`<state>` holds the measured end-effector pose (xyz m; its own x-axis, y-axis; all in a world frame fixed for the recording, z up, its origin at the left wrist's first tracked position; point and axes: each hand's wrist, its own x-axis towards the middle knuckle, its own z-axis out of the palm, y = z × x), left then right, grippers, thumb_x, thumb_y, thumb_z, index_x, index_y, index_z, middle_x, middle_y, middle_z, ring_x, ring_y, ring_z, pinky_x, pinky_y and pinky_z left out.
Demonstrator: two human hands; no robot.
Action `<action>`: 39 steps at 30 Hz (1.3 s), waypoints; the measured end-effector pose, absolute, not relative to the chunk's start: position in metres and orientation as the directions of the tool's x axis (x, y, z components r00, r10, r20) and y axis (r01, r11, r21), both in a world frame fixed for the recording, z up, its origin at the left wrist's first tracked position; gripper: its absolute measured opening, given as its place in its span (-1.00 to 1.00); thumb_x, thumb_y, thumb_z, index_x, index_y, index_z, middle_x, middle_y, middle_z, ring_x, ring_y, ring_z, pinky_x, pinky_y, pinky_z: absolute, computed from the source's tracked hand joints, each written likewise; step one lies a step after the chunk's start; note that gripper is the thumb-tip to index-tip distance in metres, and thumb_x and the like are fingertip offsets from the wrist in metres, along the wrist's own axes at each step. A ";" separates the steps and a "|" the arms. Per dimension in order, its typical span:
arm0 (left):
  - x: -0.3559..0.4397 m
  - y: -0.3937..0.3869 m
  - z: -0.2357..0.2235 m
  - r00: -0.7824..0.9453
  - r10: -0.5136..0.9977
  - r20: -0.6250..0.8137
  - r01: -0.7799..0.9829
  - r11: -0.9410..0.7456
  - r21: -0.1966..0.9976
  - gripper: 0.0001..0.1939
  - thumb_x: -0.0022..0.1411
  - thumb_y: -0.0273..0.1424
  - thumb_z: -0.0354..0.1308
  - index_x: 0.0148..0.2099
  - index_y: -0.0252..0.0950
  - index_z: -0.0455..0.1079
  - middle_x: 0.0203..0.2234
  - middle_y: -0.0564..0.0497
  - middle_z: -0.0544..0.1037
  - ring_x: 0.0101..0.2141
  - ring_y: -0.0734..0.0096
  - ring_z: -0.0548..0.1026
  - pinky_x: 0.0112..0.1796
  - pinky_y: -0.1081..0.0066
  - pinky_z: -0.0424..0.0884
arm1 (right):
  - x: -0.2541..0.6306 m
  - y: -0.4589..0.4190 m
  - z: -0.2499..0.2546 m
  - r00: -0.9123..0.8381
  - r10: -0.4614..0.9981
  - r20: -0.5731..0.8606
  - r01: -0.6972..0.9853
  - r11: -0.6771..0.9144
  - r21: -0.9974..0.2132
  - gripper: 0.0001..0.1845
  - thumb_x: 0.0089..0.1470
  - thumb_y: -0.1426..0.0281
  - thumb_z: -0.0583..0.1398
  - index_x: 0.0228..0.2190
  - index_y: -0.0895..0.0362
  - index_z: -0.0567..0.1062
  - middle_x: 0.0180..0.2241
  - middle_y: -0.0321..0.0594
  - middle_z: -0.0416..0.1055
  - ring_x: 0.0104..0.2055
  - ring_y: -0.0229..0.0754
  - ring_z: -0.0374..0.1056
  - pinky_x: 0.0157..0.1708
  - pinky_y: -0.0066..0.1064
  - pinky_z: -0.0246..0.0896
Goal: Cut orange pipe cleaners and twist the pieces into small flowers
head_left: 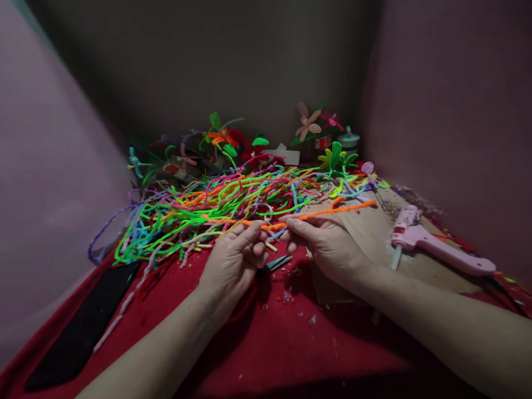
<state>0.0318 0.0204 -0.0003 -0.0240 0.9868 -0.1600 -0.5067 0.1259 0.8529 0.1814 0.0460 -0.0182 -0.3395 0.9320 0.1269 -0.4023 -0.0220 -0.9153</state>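
Observation:
An orange pipe cleaner [349,208] stretches sideways between my two hands, with a short bent branch near its right end. My left hand [239,252] pinches it between thumb and fingertips left of the middle. Just to the right, my right hand [322,238] pinches the same pipe cleaner, leaving a small stretch of it showing between the hands. A pair of scissors [279,262] lies below, its blades pointing right and its handles hidden behind my left hand. Behind my hands spreads a heap of many-coloured pipe cleaners [220,191].
A pink glue gun [443,246] rests on a cardboard sheet [366,266] at the right. A black flat strip [83,327] lies at the left on the red cloth [266,343]. Pipe-cleaner flowers [308,124] stand along the back, near a lidded jar [348,138].

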 end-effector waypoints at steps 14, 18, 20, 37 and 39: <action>0.032 0.017 -0.002 -0.038 0.996 -0.086 -0.472 0.058 0.880 -0.81 -0.08 -0.47 0.34 -0.42 -0.35 0.36 -0.60 0.15 0.40 -0.65 0.70 0.30 -0.63 0.65 0.25 | 0.178 0.042 -0.019 -0.416 0.907 0.073 -0.462 -0.141 -0.876 -0.90 -0.08 0.41 0.26 -0.49 0.21 0.47 -0.52 -0.28 0.42 -0.49 -0.34 0.32 -0.44 -0.48 0.25; 0.029 0.016 -0.002 -0.040 0.995 -0.088 -0.372 0.067 0.926 -0.83 -0.04 -0.43 0.31 -0.42 -0.35 0.37 -0.65 0.13 0.39 -0.65 0.64 0.32 -0.65 0.64 0.22 | 0.178 0.039 -0.017 -0.476 0.878 0.042 -0.458 -0.207 -0.864 -0.89 -0.09 0.41 0.28 -0.49 0.21 0.47 -0.53 -0.26 0.45 -0.52 -0.34 0.34 -0.47 -0.48 0.26; 0.027 0.016 0.000 -0.034 0.997 -0.071 -0.345 0.054 0.937 -0.85 0.00 -0.41 0.28 -0.43 -0.35 0.36 -0.71 0.14 0.35 -0.69 0.63 0.30 -0.67 0.64 0.20 | 0.179 0.038 -0.015 -0.537 0.842 0.042 -0.437 -0.235 -0.868 -0.89 -0.14 0.43 0.30 -0.47 0.20 0.50 -0.49 -0.26 0.47 -0.50 -0.34 0.35 -0.47 -0.49 0.28; 0.024 0.010 0.007 -0.093 0.995 0.044 -0.087 -0.052 0.995 -0.85 0.03 -0.43 0.24 -0.50 -0.33 0.33 -0.70 0.16 0.34 -0.68 0.65 0.26 -0.66 0.63 0.16 | 0.180 0.034 -0.009 -0.722 0.678 -0.140 -0.243 -0.437 -0.866 -0.88 -0.05 0.41 0.20 -0.51 0.22 0.38 -0.67 -0.33 0.36 -0.79 -0.48 0.03 -0.78 -0.63 -0.10; 0.026 0.009 0.010 -0.144 0.987 0.079 0.033 -0.075 0.997 -0.83 0.03 -0.43 0.24 -0.53 -0.33 0.32 -0.73 0.15 0.34 -0.69 0.64 0.26 -0.65 0.63 0.17 | 0.179 0.033 -0.010 -0.718 0.676 -0.162 -0.250 -0.469 -0.847 -0.87 -0.05 0.40 0.20 -0.53 0.20 0.37 -0.73 -0.43 0.25 -0.80 -0.52 -0.15 -0.81 -0.63 -0.28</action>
<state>0.0263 0.0094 0.0095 -0.1435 0.9865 0.0788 0.0333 -0.0748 0.9966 0.1790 0.0327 -0.0102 -0.7184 0.6764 -0.1620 -0.2501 -0.4686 -0.8473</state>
